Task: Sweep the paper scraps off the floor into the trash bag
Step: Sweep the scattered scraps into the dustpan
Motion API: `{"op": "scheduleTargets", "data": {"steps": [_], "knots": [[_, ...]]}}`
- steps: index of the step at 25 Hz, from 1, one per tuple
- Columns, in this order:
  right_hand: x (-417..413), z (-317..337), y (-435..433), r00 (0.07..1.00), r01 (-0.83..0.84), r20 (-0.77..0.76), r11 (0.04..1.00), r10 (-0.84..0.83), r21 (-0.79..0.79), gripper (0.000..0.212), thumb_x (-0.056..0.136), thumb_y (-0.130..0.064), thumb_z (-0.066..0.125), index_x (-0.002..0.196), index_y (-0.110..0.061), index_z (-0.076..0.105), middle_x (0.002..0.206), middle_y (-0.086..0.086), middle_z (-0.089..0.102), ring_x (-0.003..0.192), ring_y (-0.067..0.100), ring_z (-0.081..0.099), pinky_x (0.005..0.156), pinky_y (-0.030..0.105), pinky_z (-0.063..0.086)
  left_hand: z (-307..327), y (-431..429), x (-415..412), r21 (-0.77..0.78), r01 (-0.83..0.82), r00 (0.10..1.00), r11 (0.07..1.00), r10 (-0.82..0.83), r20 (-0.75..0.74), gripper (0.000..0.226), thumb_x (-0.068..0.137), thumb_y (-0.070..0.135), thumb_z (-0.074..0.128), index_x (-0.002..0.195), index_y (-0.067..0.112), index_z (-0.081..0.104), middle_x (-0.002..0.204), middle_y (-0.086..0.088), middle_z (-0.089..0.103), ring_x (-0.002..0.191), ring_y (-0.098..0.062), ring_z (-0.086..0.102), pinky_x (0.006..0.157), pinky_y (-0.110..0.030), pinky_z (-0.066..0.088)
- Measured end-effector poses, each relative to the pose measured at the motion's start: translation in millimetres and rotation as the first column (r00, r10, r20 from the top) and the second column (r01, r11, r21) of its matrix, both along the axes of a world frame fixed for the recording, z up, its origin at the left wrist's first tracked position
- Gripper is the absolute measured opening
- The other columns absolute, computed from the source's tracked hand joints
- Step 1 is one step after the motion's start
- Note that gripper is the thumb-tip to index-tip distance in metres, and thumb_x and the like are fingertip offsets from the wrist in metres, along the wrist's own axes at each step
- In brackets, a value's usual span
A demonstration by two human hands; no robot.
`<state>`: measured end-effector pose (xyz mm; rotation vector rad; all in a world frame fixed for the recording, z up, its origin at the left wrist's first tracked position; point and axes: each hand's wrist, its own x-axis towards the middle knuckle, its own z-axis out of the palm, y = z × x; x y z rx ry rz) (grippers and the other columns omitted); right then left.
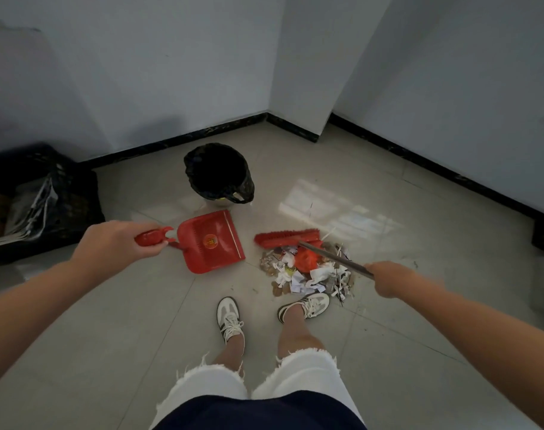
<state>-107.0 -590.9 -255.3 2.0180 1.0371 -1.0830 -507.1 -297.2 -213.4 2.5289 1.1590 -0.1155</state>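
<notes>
Head view: paper scraps (pixel 308 274) heaped, white, crumpled, beside red dustpan (pixel 213 242)

Bare floor (pixel 252 243) between dustpan (pixel 211 242), scraps (pixel 308 274)

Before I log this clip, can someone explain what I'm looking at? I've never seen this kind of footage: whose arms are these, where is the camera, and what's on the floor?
There is no machine here. A person wears a wide-angle camera on the head, looking down, so you see their own arms, legs and shoes. The left hand grips the handle of a red dustpan, which looks empty. The right hand grips a broom by its metal handle; its red head sits at the far edge of a pile of scraps just in front of the shoes. Beyond the dustpan stands a bin lined with a black trash bag, open. Another black bag lies at the left.
</notes>
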Motion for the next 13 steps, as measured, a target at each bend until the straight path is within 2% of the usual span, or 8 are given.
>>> {"op": "scheduleTargets", "data": {"steps": [2,3,5,6,9,11,13], "knots": [[4,22,-5,0.993,0.109,-0.034,0.994,-0.109,0.007,0.048,0.091,-0.007,0.038,0.135,-0.022,0.048,0.098,0.007,0.060,0.059,0.019,0.057,0.039,0.022,0.044,-4,8,3,-0.047,0.119,0.992,0.992,-0.121,-0.035,0.021,0.073,0.040,0.079,0.092,0.039,0.070,0.067,0.012,0.067,0.064,-0.017,0.064,0.057,-0.033,0.050],[3,32,-12,0.980,0.196,-0.044,0.980,-0.195,0.023,0.050,0.091,-0.007,0.037,0.137,-0.024,0.046,0.089,0.008,0.058,0.050,0.019,0.054,0.033,0.022,0.042,-4,10,8,-0.102,0.174,0.979,0.980,-0.183,-0.086,0.022,0.075,0.045,0.075,0.096,0.042,0.068,0.072,0.015,0.066,0.070,-0.015,0.065,0.062,-0.033,0.050],[-11,49,-32,0.920,0.390,-0.064,0.918,-0.386,0.067,0.049,0.091,-0.009,0.040,0.138,-0.023,0.045,0.076,0.009,0.054,0.041,0.019,0.050,0.033,0.023,0.043,-5,13,20,-0.214,0.276,0.920,0.937,-0.322,-0.224,0.023,0.080,0.052,0.065,0.103,0.048,0.062,0.080,0.021,0.062,0.081,-0.009,0.061,0.070,-0.030,0.048],[-20,52,-44,0.864,0.504,-0.078,0.859,-0.498,0.090,0.046,0.092,-0.010,0.042,0.137,-0.022,0.046,0.069,0.009,0.050,0.040,0.019,0.047,0.034,0.023,0.042,-5,10,27,-0.237,0.310,0.894,0.921,-0.368,-0.257,0.023,0.082,0.051,0.062,0.104,0.048,0.061,0.082,0.020,0.061,0.081,-0.008,0.058,0.069,-0.028,0.045],[-42,51,-74,0.629,0.778,-0.147,0.614,-0.764,0.134,0.038,0.094,-0.008,0.043,0.130,-0.016,0.050,0.058,0.008,0.037,0.040,0.016,0.036,0.035,0.020,0.035,-9,-6,44,-0.217,0.356,0.888,0.909,-0.402,-0.223,0.015,0.083,0.043,0.059,0.098,0.042,0.064,0.075,0.015,0.056,0.077,-0.010,0.051,0.063,-0.027,0.035],[-48,45,-85,0.475,0.879,-0.169,0.455,-0.863,0.143,0.032,0.095,-0.008,0.044,0.125,-0.015,0.052,0.057,0.006,0.036,0.041,0.015,0.033,0.035,0.018,0.033,-12,-16,51,-0.205,0.386,0.884,0.899,-0.424,-0.195,0.014,0.082,0.040,0.059,0.094,0.037,0.065,0.072,0.011,0.054,0.077,-0.013,0.055,0.062,-0.027,0.034],[-52,34,-95,0.313,0.948,-0.195,0.293,-0.929,0.125,0.027,0.096,-0.007,0.044,0.122,-0.010,0.051,0.055,0.006,0.037,0.040,0.014,0.033,0.035,0.018,0.032,-17,-25,57,-0.174,0.413,0.888,0.894,-0.437,-0.142,0.017,0.081,0.039,0.061,0.096,0.034,0.068,0.078,0.007,0.064,0.082,-0.018,0.062,0.061,-0.027,0.036]]}}
